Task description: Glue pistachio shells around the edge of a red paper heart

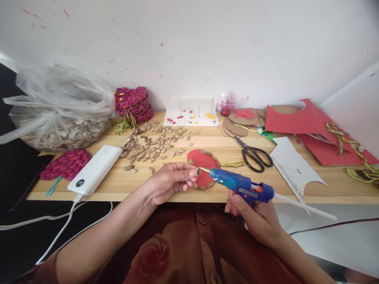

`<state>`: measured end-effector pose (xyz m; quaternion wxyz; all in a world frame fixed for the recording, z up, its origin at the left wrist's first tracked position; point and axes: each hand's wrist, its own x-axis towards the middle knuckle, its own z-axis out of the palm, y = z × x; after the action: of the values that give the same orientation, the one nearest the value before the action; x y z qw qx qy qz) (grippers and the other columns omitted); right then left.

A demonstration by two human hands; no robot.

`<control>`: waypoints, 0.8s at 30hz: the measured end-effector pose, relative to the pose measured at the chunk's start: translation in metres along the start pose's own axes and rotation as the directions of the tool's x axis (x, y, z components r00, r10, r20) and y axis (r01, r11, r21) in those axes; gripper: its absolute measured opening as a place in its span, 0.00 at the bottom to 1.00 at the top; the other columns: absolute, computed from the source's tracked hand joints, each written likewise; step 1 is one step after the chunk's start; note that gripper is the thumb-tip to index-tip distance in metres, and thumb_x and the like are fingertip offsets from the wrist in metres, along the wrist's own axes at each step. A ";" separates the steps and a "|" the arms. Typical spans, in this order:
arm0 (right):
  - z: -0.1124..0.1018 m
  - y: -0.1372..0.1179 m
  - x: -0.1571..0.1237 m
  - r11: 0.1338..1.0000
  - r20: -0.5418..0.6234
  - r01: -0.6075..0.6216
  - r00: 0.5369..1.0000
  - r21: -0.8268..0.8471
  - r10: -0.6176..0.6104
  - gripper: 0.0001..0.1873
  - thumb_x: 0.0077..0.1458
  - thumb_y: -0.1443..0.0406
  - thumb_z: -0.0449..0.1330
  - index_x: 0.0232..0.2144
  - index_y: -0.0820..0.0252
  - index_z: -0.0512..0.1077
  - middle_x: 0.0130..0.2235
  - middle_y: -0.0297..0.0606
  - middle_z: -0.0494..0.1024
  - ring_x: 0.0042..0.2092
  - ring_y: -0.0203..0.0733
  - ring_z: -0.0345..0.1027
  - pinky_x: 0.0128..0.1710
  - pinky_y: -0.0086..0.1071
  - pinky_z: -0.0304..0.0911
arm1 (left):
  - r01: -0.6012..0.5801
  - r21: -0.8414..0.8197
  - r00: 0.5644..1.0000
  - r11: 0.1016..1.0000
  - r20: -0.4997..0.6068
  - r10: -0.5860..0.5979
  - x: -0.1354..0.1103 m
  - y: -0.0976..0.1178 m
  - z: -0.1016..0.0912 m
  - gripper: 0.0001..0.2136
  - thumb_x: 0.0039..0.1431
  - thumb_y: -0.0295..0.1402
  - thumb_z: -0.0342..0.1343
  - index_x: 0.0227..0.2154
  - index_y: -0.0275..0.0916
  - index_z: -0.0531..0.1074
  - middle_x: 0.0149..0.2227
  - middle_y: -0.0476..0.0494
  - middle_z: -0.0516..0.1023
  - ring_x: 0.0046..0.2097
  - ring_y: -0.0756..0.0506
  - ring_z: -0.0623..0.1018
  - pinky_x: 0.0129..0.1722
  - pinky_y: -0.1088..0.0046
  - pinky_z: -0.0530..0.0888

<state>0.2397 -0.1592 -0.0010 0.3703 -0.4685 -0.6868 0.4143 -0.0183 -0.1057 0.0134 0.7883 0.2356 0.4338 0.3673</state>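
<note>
Between thumb and fingertips, my left hand (174, 179) pinches a small peanut shell (198, 171). The metal nozzle of a blue hot glue gun (237, 185) points at this shell and is at or very near it. My right hand (254, 215) is wrapped round the glue gun's handle, and a white glue stick (308, 207) sticks out of its back. Beneath both lies a red paper disc (199, 158) with peanut shells along part of its rim; my left hand hides some of it. Loose peanut shells (160, 148) are spread over the table to the left.
Black scissors (254, 156) and a white paper scrap (296, 165) lie at right, near red card sheets (296, 118). A power bank (95, 169), a purple shell-covered disc (65, 163) and a plastic bag of shells (65, 130) occupy the left. Cardboard discs (237, 128) lie behind.
</note>
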 end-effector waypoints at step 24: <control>0.002 0.005 -0.001 1.000 -0.025 -0.008 1.000 -0.011 0.007 0.22 0.67 0.55 0.55 0.22 0.55 0.70 0.25 0.36 0.75 0.29 0.42 0.73 0.29 0.36 0.67 | -0.014 -0.013 1.000 1.000 0.001 0.014 0.000 -0.002 0.001 0.16 0.37 0.31 0.79 0.29 0.30 0.81 0.25 0.43 0.79 0.26 0.53 0.76 0.24 0.83 0.72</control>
<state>0.2397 -0.1595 -0.0068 0.3749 -0.4783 -0.6826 0.4058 -0.0172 -0.1070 0.0128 0.7876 0.2337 0.4292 0.3754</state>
